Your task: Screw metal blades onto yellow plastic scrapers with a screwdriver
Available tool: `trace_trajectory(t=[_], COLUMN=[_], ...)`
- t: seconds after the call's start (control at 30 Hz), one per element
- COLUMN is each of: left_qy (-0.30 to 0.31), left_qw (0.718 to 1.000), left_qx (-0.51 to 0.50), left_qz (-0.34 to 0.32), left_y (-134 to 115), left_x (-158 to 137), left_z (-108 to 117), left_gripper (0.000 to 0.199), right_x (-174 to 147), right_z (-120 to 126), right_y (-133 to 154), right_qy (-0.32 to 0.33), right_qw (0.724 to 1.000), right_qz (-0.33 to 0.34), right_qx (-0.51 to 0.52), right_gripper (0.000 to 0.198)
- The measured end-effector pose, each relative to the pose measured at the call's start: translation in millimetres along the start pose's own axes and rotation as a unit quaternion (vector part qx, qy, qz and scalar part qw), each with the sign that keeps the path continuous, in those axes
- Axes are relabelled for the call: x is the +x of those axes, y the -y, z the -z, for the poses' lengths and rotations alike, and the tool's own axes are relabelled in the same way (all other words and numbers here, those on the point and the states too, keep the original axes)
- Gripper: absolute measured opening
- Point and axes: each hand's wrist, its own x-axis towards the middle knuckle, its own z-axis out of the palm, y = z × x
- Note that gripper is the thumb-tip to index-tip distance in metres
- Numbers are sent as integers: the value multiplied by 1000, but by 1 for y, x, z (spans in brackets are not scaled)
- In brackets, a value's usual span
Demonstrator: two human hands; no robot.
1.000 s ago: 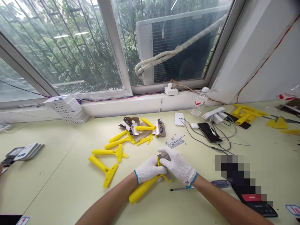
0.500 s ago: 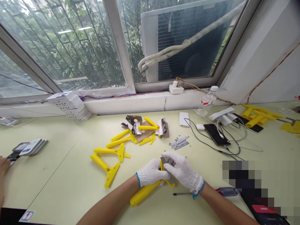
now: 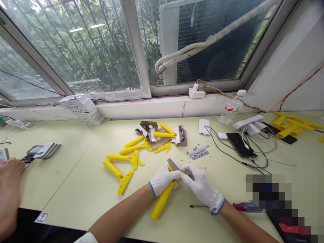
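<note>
Yellow plastic scraper (image 3: pixel 162 204) clasped in left white-gloved hand (image 3: pixel 163 179), seemingly to steady flat grey metal blade (image 3: pixel 173 164); right white-gloved hand (image 3: pixel 200 184) curled alongside, hold unclear.

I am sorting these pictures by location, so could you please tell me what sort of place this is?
Probably a small workshop or assembly area: a yellow hand tool is being held above a table where metal strips and a screwdriver lie.

the left hand (image 3: pixel 163 179) and right hand (image 3: pixel 198 182) wear matching white knit gloves (image 3: pixel 207 192) with ribbed cuffs (image 3: pixel 214 199) and bright blue edging (image 3: pixel 152 189), and a white sleeve (image 3: pixel 87 238) shows on the left arm (image 3: pixel 121 211).
</note>
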Motion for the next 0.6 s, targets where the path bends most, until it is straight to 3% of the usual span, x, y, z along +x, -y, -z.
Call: trace_trajectory(t=[0.27,0.6], left_qy=[-25,-43], left_qw=[999,996], left_qx=[-10,-56], left_qz=[-20,-60], left_y=[7,9], left_x=[-1,5], left_z=[-1,5], left_gripper=[23,21], right_x=[4,8], right_z=[9,20], right_y=[-4,2], right_qy=[41,20], right_qw=[993,991], right_qz=[-105,-124], right_qx=[39,39], right_gripper=[30,24])
